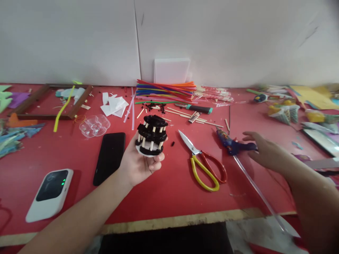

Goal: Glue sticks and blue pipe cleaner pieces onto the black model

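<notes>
My left hand (141,167) holds up a small tiered model (152,135) made of black fuzzy rings with short wooden sticks between them, on a round white base. At the right, my right hand (265,150) has its fingers apart around the handle end of a dark blue glue gun (233,145). Whether the fingers touch the handle is hard to tell. A clear glue stick (254,187) runs out of the glue gun's back, over the table edge. Between the hands lie scissors (201,160) with one yellow and one red handle, blades partly apart.
A black phone (109,158) and a white device with a screen (50,194) lie at the left. Behind are coloured pipe cleaners (165,91), a utility knife (197,108), loose wooden sticks and white paper scraps (115,106). A brown frame (45,114) lies farther left.
</notes>
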A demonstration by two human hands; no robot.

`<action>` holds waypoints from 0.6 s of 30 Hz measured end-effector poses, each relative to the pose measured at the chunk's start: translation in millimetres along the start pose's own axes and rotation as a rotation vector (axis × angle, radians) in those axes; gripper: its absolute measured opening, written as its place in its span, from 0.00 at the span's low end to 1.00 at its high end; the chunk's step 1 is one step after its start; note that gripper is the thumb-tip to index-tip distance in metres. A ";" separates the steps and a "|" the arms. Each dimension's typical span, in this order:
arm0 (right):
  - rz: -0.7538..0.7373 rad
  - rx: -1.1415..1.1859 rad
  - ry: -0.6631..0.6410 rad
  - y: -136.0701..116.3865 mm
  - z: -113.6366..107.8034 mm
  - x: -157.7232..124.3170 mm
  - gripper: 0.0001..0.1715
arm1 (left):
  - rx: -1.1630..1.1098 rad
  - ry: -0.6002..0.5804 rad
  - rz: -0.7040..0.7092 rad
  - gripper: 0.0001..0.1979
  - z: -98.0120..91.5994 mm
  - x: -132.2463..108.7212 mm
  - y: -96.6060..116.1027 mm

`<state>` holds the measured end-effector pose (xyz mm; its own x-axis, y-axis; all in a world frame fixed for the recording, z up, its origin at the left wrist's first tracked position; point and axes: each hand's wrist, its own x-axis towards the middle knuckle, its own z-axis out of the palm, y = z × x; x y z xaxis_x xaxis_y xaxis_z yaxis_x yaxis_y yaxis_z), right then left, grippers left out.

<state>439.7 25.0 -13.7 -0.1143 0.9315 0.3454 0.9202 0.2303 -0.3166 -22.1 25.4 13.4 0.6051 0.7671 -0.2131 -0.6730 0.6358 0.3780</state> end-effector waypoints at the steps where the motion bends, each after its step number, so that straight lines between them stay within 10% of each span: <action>1: -0.023 0.003 -0.040 0.2 1.9 -0.1 0.24 | -0.004 0.019 0.005 0.15 -0.5 0.6 0.3; 11: 0.120 0.312 0.142 -62.7 8.9 10.6 0.20 | 0.010 0.012 0.043 0.18 -4.7 7.1 -6.7; 18: 0.324 0.569 0.095 -167.1 21.0 -10.2 0.07 | 0.082 -0.001 0.229 0.18 -0.6 6.8 -13.3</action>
<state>279.2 -17.1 17.1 0.1927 0.9558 0.2222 0.5579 0.0796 -0.8261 -9.3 22.3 6.4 0.4411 0.8903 -0.1131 -0.7558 0.4365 0.4880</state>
